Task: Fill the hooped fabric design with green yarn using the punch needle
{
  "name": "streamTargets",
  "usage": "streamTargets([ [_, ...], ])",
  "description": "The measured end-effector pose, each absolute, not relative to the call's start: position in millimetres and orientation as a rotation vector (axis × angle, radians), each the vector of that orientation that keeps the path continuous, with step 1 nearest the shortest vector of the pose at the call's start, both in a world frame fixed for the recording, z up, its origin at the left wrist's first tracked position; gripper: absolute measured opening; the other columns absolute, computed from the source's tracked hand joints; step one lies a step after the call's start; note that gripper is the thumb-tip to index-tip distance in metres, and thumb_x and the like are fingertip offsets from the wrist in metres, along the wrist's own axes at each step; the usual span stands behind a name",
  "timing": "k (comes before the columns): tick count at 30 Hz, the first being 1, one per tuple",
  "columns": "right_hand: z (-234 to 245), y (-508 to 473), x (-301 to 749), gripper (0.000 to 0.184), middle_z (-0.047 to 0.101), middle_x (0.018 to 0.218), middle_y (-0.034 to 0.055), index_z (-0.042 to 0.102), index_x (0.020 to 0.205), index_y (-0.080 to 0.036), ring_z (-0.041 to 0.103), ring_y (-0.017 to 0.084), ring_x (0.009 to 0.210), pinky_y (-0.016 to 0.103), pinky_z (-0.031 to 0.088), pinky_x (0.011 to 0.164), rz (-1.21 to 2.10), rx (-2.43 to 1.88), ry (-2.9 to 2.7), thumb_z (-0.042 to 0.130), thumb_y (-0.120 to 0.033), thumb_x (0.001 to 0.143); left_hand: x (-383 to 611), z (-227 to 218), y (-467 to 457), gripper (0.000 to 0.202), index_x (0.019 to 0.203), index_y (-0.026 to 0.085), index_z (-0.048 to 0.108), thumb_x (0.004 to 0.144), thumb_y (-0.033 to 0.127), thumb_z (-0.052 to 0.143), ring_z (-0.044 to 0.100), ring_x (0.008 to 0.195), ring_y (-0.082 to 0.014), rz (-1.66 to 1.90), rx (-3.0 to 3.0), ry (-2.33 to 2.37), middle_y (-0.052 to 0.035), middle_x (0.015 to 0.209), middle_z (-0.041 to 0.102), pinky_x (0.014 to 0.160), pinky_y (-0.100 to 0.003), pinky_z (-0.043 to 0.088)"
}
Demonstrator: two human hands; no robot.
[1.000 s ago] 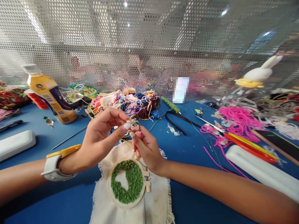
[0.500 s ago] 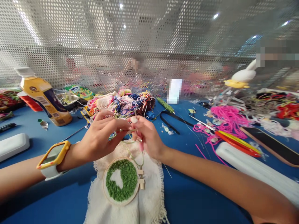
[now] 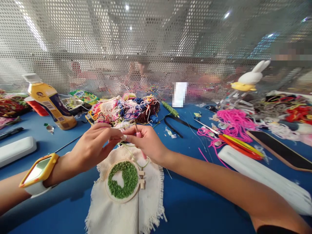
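- The left hand [image 3: 95, 148] is turned back-up, fingers bent toward the right hand's fingertips; its fingertips are partly hidden, so whether its grip is closed on the yarn cannot be told.
- The right hand [image 3: 153, 144] has its grip closed on a pink-handled punch needle [image 3: 138, 134], thin metal end up, lower end of the handle showing beneath the fingers.
- Green yarn [image 3: 133, 156] hangs in a loop below both hands, above the cloth.
- Just nearer the wearer, a round embroidery hoop [image 3: 106, 187] is set around cream cloth [image 3: 151, 198] with frayed edges; its screw clamp is on the right side.
- Inside the hoop, dense green stitching [image 3: 129, 183] surrounds a bare pale patch.
- The cloth lies on the blue tabletop [image 3: 190, 204].
- Beyond the hands is a tangled heap of multicoloured yarn [image 3: 126, 109], with a bundle of green yarn [image 3: 170, 109] and a black strap [image 3: 173, 125] to its right.
- Farther right are pink cord [image 3: 236, 125], scissors [image 3: 241, 147] with red-orange and yellow handles, a long white case [image 3: 263, 178] and a dark-screened phone [image 3: 280, 149].
- On the left stands a yellow-labelled drink bottle [image 3: 52, 104]; a yellow-framed smartwatch [image 3: 39, 170] is on the left wrist.
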State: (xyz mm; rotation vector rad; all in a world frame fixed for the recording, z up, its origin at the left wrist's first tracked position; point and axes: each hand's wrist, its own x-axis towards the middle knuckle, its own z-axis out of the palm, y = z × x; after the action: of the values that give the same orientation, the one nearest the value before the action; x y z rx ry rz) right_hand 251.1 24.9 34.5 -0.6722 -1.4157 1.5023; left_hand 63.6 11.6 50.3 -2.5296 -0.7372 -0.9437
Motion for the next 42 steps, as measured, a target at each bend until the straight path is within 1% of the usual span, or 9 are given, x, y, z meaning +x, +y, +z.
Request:
streamTargets([
  [4,35.2,20.1,249.2,0.005,0.043,0.059,-0.0064,0.060,0.078,-0.015,0.040,0.006,0.053,0.019,0.035,0.050,1.409,-0.654,-1.446,0.064,-0.016,0.074,59.8,42.6,5.7,0.016,0.100,0.014,0.056,0.085,0.011,0.060,0.059,0.069,-0.0112,-0.837,-2.544,-0.727,-0.0005,0.076,0.066,0.076,-0.028,0.047],
  [8,35.4,13.5,247.6,0.013,0.046,0.064,-0.0055,0.053,0.085,-0.018,0.047,0.008,0.058,0.021,0.039,0.056,1.299,-0.651,-1.515,0.052,-0.007,0.078,60.2,40.0,0.7,0.019,0.106,0.013,0.056,0.087,0.016,0.056,0.059,0.067,-0.0131,-0.796,-2.545,-0.752,-0.0025,0.075,0.066,0.070,-0.029,0.048],
  [13,32.9,8.2,245.6,0.018,0.038,0.055,-0.0096,0.042,0.089,-0.020,0.038,0.007,0.048,0.018,0.031,0.046,1.271,-0.681,-1.500,0.047,-0.006,0.080,61.1,46.4,-2.6,0.009,0.091,0.014,0.059,0.088,0.015,0.051,0.057,0.062,-0.0147,-0.684,-2.435,-0.567,-0.0030,0.070,0.063,0.068,-0.032,0.050],
  [16,35.6,7.9,246.7,0.016,0.035,0.052,-0.0112,0.041,0.088,-0.020,0.032,0.005,0.043,0.016,0.027,0.041,1.361,-0.692,-1.463,0.046,-0.007,0.081,56.5,50.5,0.7,0.012,0.093,0.012,0.062,0.086,0.012,0.052,0.061,0.070,-0.0172,-0.611,-2.253,-0.297,-0.0052,0.079,0.066,0.077,-0.036,0.050],
  [20,39.9,6.6,248.9,0.009,0.032,0.047,-0.0123,0.044,0.091,-0.020,0.025,0.004,0.039,0.014,0.020,0.037,1.512,-0.608,-1.476,0.049,-0.014,0.086,53.8,61.0,9.7,0.007,0.087,0.015,0.065,0.081,0.016,0.062,0.061,0.075,-0.0156,-0.517,-2.147,0.051,-0.0023,0.080,0.066,0.084,-0.033,0.050],
  [23,42.1,5.8,249.6,0.010,0.032,0.048,-0.0119,0.046,0.091,-0.019,0.023,0.003,0.040,0.014,0.018,0.036,1.547,-0.573,-1.454,0.055,-0.020,0.085,59.2,71.5,14.2,0.007,0.079,0.015,0.064,0.083,0.016,0.059,0.058,0.063,-0.0136,-0.469,-2.208,0.182,-0.0001,0.068,0.062,0.067,-0.030,0.052],
  [27,47.1,7.7,251.5,0.008,0.033,0.047,-0.0116,0.050,0.089,-0.017,0.024,0.003,0.039,0.014,0.019,0.035,1.449,-0.642,-1.431,0.055,-0.021,0.085,65.0,74.2,15.9,0.009,0.084,0.011,0.064,0.082,0.018,0.059,0.051,0.051,-0.0117,-0.527,-2.198,0.048,0.0013,0.058,0.054,0.044,-0.025,0.042],
  [34,49.1,9.0,254.7,0.003,0.031,0.045,-0.0125,0.050,0.088,-0.019,0.024,0.003,0.036,0.014,0.023,0.034,1.404,-0.712,-1.420,0.048,-0.016,0.087,60.2,60.5,20.2,0.024,0.103,0.011,0.061,0.080,0.015,0.063,0.047,0.051,-0.0116,-0.591,-2.168,-0.146,0.0021,0.061,0.050,0.045,-0.026,0.037],
  [42,45.2,5.3,252.6,0.005,0.033,0.045,-0.0124,0.052,0.090,-0.017,0.024,0.003,0.035,0.014,0.023,0.032,1.440,-0.717,-1.396,0.052,-0.021,0.086,62.2,56.0,18.2,0.017,0.100,0.009,0.060,0.086,0.010,0.052,0.049,0.053,-0.0116,-0.548,-2.209,-0.138,0.0007,0.062,0.054,0.046,-0.026,0.035],
])
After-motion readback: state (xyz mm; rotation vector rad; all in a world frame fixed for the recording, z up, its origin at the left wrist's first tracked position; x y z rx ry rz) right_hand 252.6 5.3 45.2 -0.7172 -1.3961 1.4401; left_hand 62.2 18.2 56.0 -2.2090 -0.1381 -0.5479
